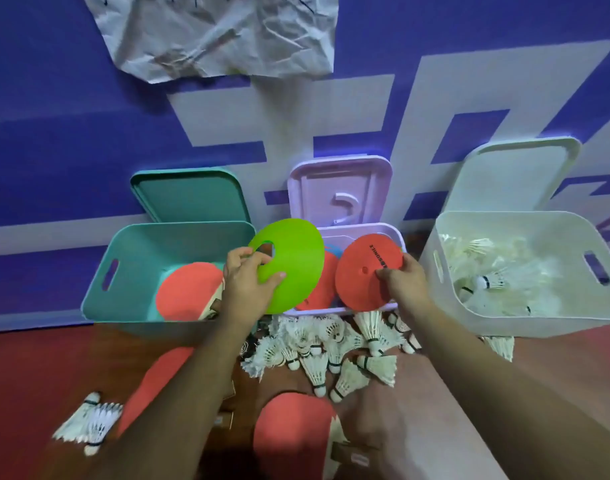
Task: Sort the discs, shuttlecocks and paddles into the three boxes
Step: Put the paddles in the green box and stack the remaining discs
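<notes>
Above the lilac plastic box (pixel 359 227), the left hand (pixel 246 285) grips a thin, smooth green disc (pixel 296 268) with a round hole, and the right hand (pixel 402 284) pinches a flat orange-red disc (pixel 362 265) by its lower edge. More discs lie inside this box. The teal box (pixel 137 244) on the left holds a paddle (pixel 187 291) with a round red face. The white box (pixel 504 323) on the right holds feathery white shuttlecocks (pixel 487 282). On the red floor (pixel 37 375), loose shuttlecocks (pixel 331 348) and red paddles (pixel 293 431) lie near the boxes.
</notes>
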The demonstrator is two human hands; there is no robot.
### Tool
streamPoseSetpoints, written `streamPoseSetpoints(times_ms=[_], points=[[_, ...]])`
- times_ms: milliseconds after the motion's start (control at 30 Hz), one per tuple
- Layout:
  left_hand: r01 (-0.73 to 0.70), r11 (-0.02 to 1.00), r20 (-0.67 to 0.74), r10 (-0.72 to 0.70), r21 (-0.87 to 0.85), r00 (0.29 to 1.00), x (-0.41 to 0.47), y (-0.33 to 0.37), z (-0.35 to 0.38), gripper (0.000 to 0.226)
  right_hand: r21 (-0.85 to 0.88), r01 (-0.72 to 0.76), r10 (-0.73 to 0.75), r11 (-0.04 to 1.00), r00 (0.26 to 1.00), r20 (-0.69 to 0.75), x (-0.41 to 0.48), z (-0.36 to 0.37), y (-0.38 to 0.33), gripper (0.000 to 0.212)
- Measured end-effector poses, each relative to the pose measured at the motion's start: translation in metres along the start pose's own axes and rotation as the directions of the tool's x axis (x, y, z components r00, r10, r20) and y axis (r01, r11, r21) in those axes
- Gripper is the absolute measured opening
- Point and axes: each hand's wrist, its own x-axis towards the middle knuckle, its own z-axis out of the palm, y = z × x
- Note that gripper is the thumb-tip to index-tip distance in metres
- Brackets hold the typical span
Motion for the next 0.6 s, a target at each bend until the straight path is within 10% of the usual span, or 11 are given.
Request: streamPoseSetpoints(times_ms=[367,467,600], points=[[-0.008,0.998,-0.032,0.010,0.070,0.999,0.022,0.033,0.033,0.031,0.006,0.056,-0.056,0.998,0.968,0.243,0.034,0.035,-0.009,0.019],[-0.057,0.997,0.035,0.055,0.048,0.998,0.019,0.043,0.060,0.030,0.204,-0.157,0.068,0.966,0.920,0.387,0.031,0.020,-0.023,0.031],[-0.080,0.996,0.142,0.074,0.038,0.987,0.015,0.058,0.107,0.033,-0.029,0.009,-0.002,1.000,0.967,0.255,0.041,0.002,-0.018,0.051]])
